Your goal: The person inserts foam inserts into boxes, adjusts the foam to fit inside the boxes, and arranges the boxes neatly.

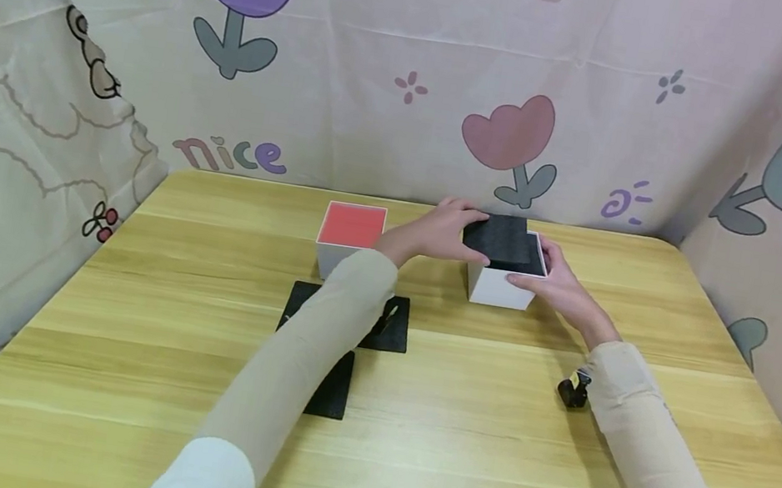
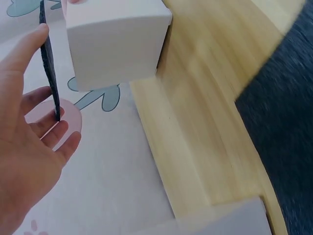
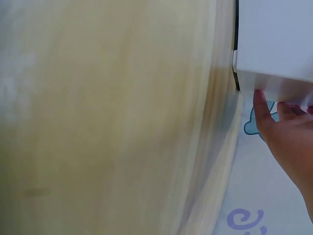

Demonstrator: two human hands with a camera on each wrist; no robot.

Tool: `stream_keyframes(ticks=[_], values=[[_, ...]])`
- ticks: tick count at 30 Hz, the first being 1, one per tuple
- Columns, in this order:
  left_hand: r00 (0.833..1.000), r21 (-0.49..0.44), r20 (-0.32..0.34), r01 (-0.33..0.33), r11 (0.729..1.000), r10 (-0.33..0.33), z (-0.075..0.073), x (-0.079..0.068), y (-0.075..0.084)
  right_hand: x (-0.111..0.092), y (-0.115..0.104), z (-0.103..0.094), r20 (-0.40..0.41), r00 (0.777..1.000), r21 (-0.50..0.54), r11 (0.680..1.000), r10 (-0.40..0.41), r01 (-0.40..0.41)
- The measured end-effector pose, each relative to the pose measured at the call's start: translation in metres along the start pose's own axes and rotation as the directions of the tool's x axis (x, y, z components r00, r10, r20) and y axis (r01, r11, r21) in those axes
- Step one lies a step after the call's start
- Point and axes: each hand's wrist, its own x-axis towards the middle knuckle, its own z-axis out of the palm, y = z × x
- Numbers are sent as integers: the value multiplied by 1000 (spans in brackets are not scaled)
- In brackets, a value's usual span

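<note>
My left hand pinches a thin black square pad by its edges, thumb on one side and fingers on the other. It is held just over the opening of a white box. Edge-on in the left wrist view, the pad looks like a thin dark sheet beside the box. Black also shows inside the box's rim, partly hidden by the pad. My right hand grips the box's right side, thumb at the front. In the right wrist view its fingertips touch the white wall.
A second white box with a red top stands to the left. Black square pieces lie nearer on the wooden table, partly covered by my left sleeve. A small black object sits by my right wrist. A printed curtain hangs behind.
</note>
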Motion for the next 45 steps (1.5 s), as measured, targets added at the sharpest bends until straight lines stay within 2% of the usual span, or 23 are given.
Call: stream_keyframes(ticks=[6,12,17,23,30,38,41,45], values=[[999,-5,25,30,1000,-30,7,13,9,-1,0,0,5,1000,-12,1000,7,-7],[998,4,42,42,999,-42,14,16,16,-2,0,-1,21,999,-41,998,40,-40],[999,-11,24,30,999,-30,25,19,12,0,0,-1,24,999,-8,999,37,-37],[999,-101,0,34,994,-34,42,21,2,2,1,-4,26,999,-19,999,47,-46],[998,-151,2,59,987,-59,52,19,5,1,1,-3,26,999,-38,999,36,-35],[997,-171,42,71,983,-64,53,17,5,-15,-27,5,34,999,-11,999,38,-38],[995,-142,67,76,987,-67,50,16,4,-15,-27,5,36,999,-7,1000,28,-27],[996,-40,80,54,998,-51,49,17,0,-14,-26,5,38,999,-7,1000,22,-21]])
